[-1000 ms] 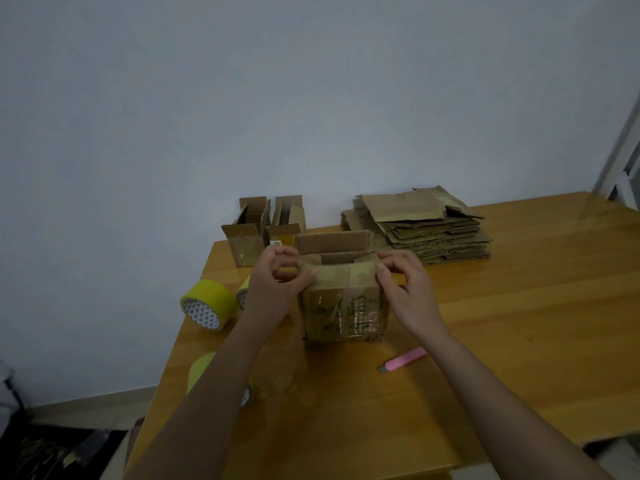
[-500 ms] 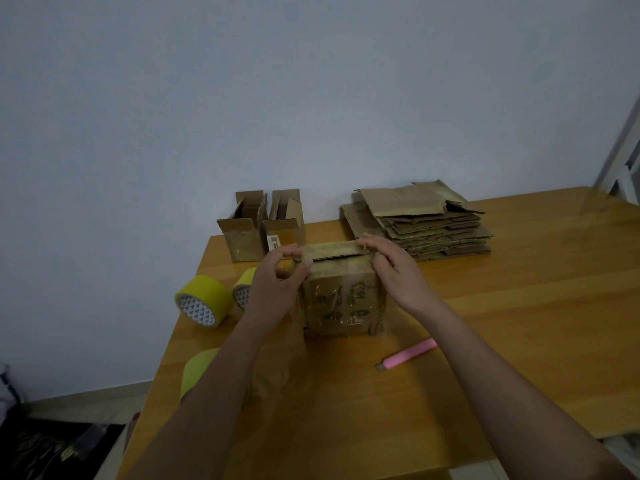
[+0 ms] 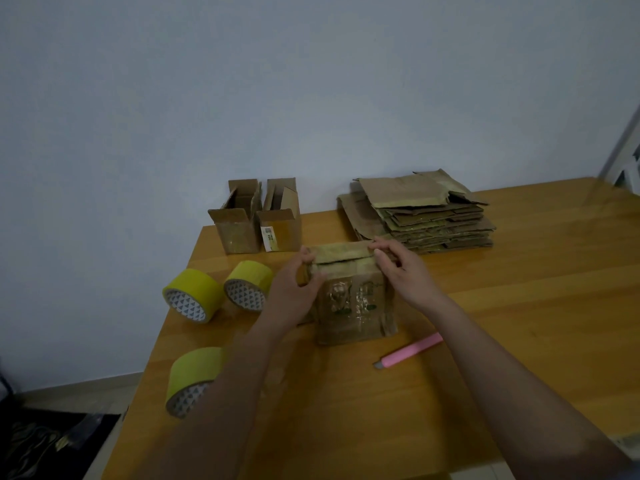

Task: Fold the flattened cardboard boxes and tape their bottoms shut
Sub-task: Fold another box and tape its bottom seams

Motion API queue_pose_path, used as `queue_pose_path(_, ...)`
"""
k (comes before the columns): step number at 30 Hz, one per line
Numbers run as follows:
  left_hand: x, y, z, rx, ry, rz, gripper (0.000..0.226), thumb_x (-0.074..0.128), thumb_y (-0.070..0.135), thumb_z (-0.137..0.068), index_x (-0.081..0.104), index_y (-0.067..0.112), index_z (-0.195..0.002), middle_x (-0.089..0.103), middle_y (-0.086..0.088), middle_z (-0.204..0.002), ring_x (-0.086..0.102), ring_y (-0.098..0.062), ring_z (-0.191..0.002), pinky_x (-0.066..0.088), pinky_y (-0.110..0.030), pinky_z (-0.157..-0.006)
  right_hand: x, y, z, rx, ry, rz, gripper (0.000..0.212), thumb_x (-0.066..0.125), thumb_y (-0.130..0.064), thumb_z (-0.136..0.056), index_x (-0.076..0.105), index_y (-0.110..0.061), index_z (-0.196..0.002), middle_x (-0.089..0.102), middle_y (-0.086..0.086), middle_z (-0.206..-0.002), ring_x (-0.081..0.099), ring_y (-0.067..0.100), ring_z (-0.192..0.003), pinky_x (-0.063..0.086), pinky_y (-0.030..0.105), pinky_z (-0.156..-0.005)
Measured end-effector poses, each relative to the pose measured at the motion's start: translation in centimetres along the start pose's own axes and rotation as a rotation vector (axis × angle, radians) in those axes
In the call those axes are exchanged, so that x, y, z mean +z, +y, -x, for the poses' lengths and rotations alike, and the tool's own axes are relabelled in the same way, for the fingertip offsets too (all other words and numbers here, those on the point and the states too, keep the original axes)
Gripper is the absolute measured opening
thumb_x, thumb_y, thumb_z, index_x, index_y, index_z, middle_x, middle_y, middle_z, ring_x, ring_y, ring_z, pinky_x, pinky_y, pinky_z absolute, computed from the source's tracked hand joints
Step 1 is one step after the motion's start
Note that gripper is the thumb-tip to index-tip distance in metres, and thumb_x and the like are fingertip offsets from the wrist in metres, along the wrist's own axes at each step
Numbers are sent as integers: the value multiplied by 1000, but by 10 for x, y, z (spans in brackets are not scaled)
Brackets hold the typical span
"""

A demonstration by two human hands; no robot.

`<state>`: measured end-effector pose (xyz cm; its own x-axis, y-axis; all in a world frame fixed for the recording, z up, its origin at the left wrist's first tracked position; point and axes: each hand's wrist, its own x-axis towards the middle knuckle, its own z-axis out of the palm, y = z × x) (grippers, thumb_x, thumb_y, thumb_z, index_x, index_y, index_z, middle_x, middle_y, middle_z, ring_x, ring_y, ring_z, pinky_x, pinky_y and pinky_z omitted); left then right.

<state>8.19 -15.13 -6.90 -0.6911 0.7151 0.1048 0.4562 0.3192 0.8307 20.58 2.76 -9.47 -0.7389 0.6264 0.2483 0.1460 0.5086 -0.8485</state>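
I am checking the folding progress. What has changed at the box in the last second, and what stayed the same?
The far flap of the cardboard box was folded down flat. The left hand and right hand still hold its top corners. Tape rolls, pink cutter and flat stack stayed.

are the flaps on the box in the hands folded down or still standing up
Folded down: the flaps on the box lie flat across its top, pinched by the left hand and right hand.
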Motion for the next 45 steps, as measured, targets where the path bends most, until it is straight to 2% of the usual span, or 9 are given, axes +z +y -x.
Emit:
queue_pose_path(9, -14, -2, 8, -29, 36, 11, 37, 55, 16, -97, 54, 22, -134, 39, 15, -149, 34, -5, -131, 39, -32, -108, 10, -12, 26, -10, 76, -8, 19, 58, -44, -93, 63, -28, -102, 60, -20, -112, 60, 3, -83, 49, 25, -66)
queue_pose_path(13, -11, -9, 23, -21, 57, 44, 40, 53, 11, -97, 54, 22, -135, 39, 16, -149, 33, -6, -136, 37, -43, -113, 17, -18, 29, 50, 139, -14, 16, 63, -45, -89, 62, -29, -92, 59, -25, -100, 55, -5, -96, 45, 20, -73)
queue_pose_path(19, -8, -13, 26, 22, 92, 3, 39, 50, 12, -99, 55, 20, -137, 33, 13, -154, 24, -6, -143, 26, -40, -119, 24, -21, 24, 150, 208, 38, 6, 63, -30, -91, 61, -25, -93, 61, -17, -102, 55, 8, -99, 50, 35, -83)
queue_pose_path(24, -4, -17, 31, 119, 156, -47, 38, 52, 13, -98, 56, 16, -135, 42, 6, -150, 34, -7, -138, 36, -41, -114, 25, -17, 27, 164, 223, -91, 20, 62, -26, -93, 53, -34, -109, 58, -21, -108, 62, 12, -105, 55, 43, -84)
queue_pose_path(29, -7, -19, 32, 103, 148, 28, 37, 57, 12, -95, 59, 17, -132, 44, 6, -148, 36, 3, -132, 38, -35, -112, 27, -13, 23, 198, 230, -129, 15, 61, -23, -92, 58, -37, -92, 67, -14, -105, 61, 14, -92, 47, 36, -72)
queue_pose_path(31, -11, -17, 29, 63, 125, 35, 37, 57, 12, -95, 60, 17, -131, 45, 7, -148, 36, 1, -132, 38, -36, -113, 28, -16, 24, 188, 244, -81, 12, 60, -23, -93, 60, -34, -92, 64, -19, -101, 61, 10, -97, 49, 36, -79)
queue_pose_path(34, -15, -12, 29, 31, 65, 29, 38, 56, 16, -97, 58, 21, -134, 40, 6, -152, 33, -5, -138, 32, -37, -116, 27, -21, 30, 126, 272, 3, 6, 60, -25, -95, 64, -29, -95, 63, -20, -99, 58, 4, -103, 50, 33, -88)
queue_pose_path(39, -22, 1, 35, 28, -7, -107, 41, 46, 26, -102, 46, 26, -144, 32, 7, -155, 21, -9, -145, 21, -36, -120, 18, -40, 37, 29, 252, 286, 32, 51, -45, -98, 66, -25, -117, 66, -11, -110, 63, 11, -96, 52, 31, -72)
queue_pose_path(45, -38, 17, 35, 61, 37, -165, 41, 44, 31, -102, 46, 25, -143, 42, 4, -149, 35, -15, -139, 28, -29, -110, 12, -61, 47, -66, 343, 305, 28, 50, -27, -101, 65, -15, -120, 67, -1, -116, 60, 14, -109, 43, 21, -83)
